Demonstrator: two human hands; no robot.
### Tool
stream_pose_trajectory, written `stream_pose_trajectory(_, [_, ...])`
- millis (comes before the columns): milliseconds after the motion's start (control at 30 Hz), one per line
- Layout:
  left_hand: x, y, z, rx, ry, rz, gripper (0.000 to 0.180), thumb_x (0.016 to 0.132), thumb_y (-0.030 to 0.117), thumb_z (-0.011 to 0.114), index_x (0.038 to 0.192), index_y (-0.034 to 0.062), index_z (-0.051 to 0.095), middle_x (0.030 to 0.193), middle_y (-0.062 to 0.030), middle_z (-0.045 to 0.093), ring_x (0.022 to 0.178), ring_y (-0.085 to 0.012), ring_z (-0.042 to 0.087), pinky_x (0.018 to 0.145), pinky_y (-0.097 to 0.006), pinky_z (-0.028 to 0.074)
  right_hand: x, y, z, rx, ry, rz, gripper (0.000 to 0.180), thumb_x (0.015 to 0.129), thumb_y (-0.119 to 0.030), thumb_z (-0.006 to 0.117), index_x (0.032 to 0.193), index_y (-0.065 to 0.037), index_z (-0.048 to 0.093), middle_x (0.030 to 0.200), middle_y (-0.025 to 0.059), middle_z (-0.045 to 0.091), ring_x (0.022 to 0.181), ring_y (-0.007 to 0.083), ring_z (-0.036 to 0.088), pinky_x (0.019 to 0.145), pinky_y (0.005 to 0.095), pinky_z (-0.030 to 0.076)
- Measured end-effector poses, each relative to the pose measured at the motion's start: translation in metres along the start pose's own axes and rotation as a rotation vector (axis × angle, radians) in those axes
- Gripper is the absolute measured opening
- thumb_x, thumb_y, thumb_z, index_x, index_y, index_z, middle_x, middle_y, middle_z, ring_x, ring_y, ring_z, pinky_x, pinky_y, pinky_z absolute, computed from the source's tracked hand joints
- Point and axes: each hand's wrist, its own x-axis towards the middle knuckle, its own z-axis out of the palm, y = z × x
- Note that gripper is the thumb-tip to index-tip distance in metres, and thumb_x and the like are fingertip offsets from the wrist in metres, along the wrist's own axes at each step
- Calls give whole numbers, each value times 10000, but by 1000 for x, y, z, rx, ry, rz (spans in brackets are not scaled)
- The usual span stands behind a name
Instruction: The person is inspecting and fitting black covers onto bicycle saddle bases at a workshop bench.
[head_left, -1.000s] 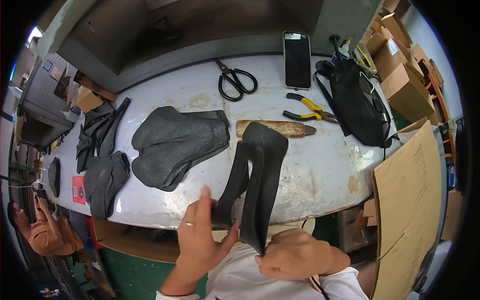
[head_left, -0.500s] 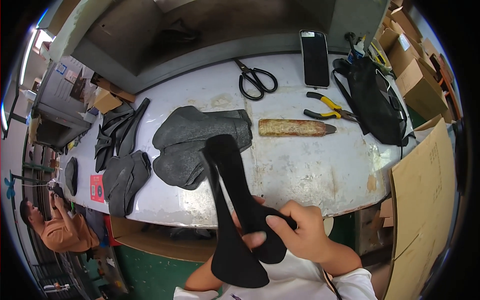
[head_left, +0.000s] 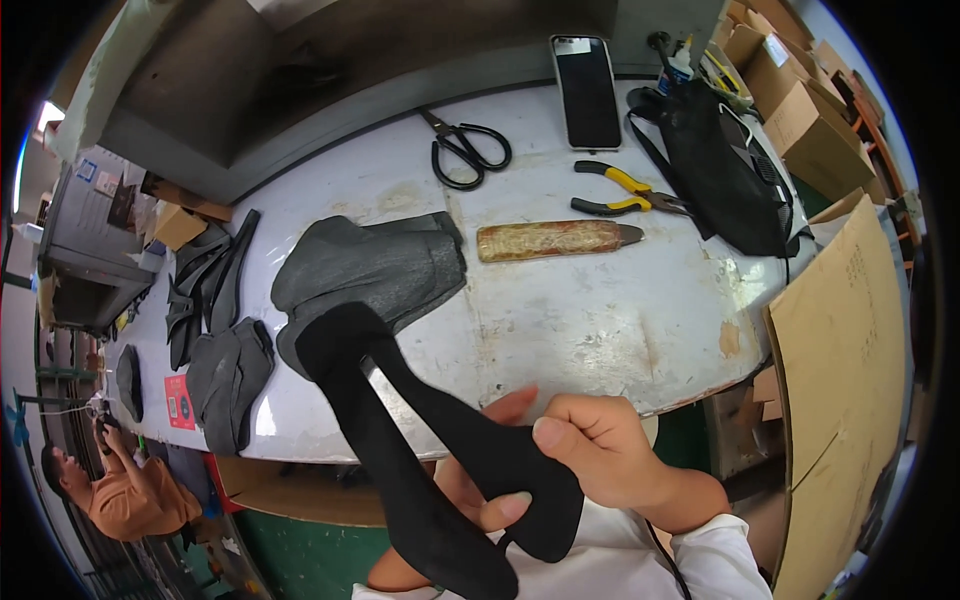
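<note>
- Over the near edge of the off-white worktop (head_left: 590, 320), both bare hands hold a matte black two-winged sheet piece (head_left: 400, 460), its rounded joined end pointing up and to the left.
- The left hand (head_left: 463, 488) grasps it from behind: the thumb comes through the slot onto the right wing, while blurred fingers show past that wing's upper edge.
- The right hand (head_left: 605, 455) has its grip pinched on the outer edge of the right wing, thumb on top.
- Since a second ago the piece has turned over, from a smooth, slightly glossy side to a matte one; in the last half second its joined end has swung left and the slot has widened.
- In my judgement, this leaves the matte face turned up for viewing or handling, with the wings parted and the right one steadied by both hands.
- The joined end now hides the lower left part of a stack of dark grey curved sheets (head_left: 370, 265).
- Farther back lie black-handled scissors (head_left: 462, 165), a brown mottled-handled tool with a grey tip (head_left: 550, 241) and yellow-and-black pliers (head_left: 625, 190), all untouched.
</note>
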Motion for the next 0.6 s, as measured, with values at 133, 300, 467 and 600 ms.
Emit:
stream_pose_trajectory(133, [-15,-14,-18,93,-61,-93,544,915,199,613,1377,-28,435,1238,-133,569,1159,-195,529,992,-333,414,2,2,-4,10,-43,55,279,995,-221,585,807,-14,585,641,-22,518,637,21,454,531,227,377])
stream_pose_trajectory(300, [-20,-15,-14,180,-6,-122,531,924,136,575,1388,-44,392,1287,-144,540,1190,-201,520,1001,-336,408,8,4,-7,-487,-11,-162,297,994,-191,578,758,-11,583,640,-39,519,611,29,422,513,234,361])
stream_pose_trajectory(467, [-42,-45,-39,42,-120,-201,548,897,109,603,1367,-64,382,1361,-137,487,1271,-195,462,1069,-321,344,10,19,8,175,-177,114,311,1018,-199,536,763,-24,571,666,-50,470,642,32,397,543,229,351])
stream_pose_trajectory(600, [-30,7,-20,-26,3,-297,617,879,118,652,1390,-67,359,1196,-114,572,1113,-155,538,957,-299,414,0,35,8,109,-138,-12,315,1029,-253,516,843,-7,580,668,-21,498,640,43,423,569,237,375])
